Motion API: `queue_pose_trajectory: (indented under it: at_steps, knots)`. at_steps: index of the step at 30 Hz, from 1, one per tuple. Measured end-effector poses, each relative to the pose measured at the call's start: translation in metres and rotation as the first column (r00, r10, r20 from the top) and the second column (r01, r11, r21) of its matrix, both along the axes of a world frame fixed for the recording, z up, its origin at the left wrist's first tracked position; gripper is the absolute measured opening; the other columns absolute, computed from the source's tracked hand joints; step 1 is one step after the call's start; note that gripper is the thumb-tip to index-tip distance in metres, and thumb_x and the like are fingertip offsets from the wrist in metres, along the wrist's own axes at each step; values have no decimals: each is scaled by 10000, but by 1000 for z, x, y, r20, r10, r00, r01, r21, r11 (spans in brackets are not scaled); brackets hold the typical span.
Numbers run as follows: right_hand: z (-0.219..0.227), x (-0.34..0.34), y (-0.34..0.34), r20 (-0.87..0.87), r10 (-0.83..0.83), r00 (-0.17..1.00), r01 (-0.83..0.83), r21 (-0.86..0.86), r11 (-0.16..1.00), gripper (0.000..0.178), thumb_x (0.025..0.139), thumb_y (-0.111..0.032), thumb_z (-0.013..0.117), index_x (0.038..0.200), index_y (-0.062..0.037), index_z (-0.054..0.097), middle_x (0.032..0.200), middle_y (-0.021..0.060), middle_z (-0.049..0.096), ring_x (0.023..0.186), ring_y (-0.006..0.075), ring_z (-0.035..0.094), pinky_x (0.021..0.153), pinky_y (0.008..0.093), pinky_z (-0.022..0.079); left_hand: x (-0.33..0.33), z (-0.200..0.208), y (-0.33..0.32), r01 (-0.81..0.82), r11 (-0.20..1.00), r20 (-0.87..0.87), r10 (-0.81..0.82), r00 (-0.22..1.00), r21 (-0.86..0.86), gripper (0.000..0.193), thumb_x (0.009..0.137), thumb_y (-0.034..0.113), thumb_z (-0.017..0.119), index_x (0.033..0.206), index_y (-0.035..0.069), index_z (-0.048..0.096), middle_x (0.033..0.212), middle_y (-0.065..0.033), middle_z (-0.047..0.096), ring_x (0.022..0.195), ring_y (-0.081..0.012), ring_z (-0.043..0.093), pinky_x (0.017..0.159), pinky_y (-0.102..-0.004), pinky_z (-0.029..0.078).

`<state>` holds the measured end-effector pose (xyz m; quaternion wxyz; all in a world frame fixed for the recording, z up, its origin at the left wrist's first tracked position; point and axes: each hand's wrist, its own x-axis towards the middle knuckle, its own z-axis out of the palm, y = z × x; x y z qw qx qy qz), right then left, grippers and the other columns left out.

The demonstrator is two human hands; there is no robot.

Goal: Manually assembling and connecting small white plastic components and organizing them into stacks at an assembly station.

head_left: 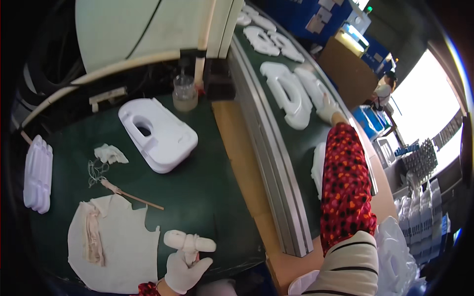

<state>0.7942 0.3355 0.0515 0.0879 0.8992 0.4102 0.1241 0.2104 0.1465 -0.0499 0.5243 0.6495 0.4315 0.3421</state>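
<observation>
My left hand (183,272), in a white glove, is closed around a short tool with a white cloth-wrapped head (190,242), over the near edge of the green tabletop. My right hand (328,109), also gloved, reaches far forward over the conveyor and grips the near end of a white plastic part (309,81). Its fingers are only partly visible. Beside that part lies a larger curved white plastic part (286,93) with a long opening. A thick white plastic piece (170,140) with an oval hole rests on the tabletop, away from both hands.
The conveyor's metal rail (264,158) runs along the table's right side. More white parts (271,42) lie farther up the belt. A white cloth (126,241), a thin stick (143,200), a glass jar (184,91) and ribbed white pieces (38,175) are on the table. Another person (383,92) is far right.
</observation>
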Motion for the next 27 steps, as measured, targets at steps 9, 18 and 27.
queue_pose_trajectory:
  at_steps: [9,18,27]
  knots:
    - [108,-80,-90,66,102,993,-102,-12,995,884,734,-571,609,1410,-115,268,1128,261,609,1044,400,604,908,438,464,185,67,87,518,617,-294,-432,852,592,321,781,143,620,1102,135,597,823,-165,652,721,-366,633,641,-454,511]
    - [242,-187,-373,-356,361,862,-111,562,819,663,834,-394,609,1359,-66,370,1020,112,639,928,189,590,855,317,442,339,131,81,980,-108,-961,-242,137,167,550,608,268,772,1096,61,626,950,-160,674,908,-303,646,796,-364,512]
    - [171,-299,-543,-206,260,943,-2,780,626,579,793,-175,611,1301,-7,390,1104,121,565,935,149,575,794,264,462,278,148,20,883,274,-759,-453,468,381,327,694,273,667,954,73,672,830,-169,670,825,-320,656,756,-356,512]
